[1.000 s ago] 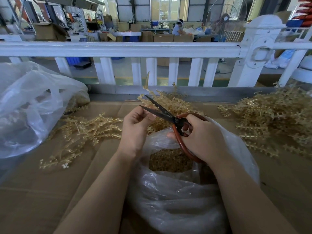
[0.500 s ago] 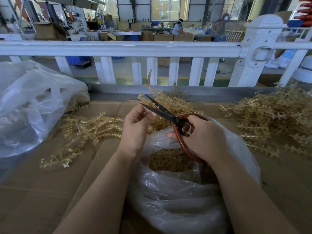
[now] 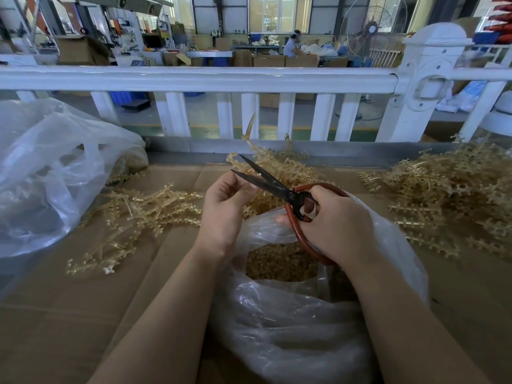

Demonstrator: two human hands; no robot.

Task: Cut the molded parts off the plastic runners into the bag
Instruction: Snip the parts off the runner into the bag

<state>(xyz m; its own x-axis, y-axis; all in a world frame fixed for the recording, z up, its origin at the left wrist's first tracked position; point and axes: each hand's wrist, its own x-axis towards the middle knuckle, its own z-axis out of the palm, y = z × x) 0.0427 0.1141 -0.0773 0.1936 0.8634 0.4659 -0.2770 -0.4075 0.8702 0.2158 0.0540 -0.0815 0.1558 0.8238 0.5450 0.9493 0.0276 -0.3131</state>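
You are at a sorting station on a factory floor.
Past the white railing [image 3: 194, 79] across the upper frame you see stacked cardboard boxes [image 3: 271, 60], machinery [image 3: 116, 26] at upper left, a standing fan [image 3: 371, 31] at upper right, and a seated worker [image 3: 292, 45] at a far bench under tall windows [image 3: 277, 12].
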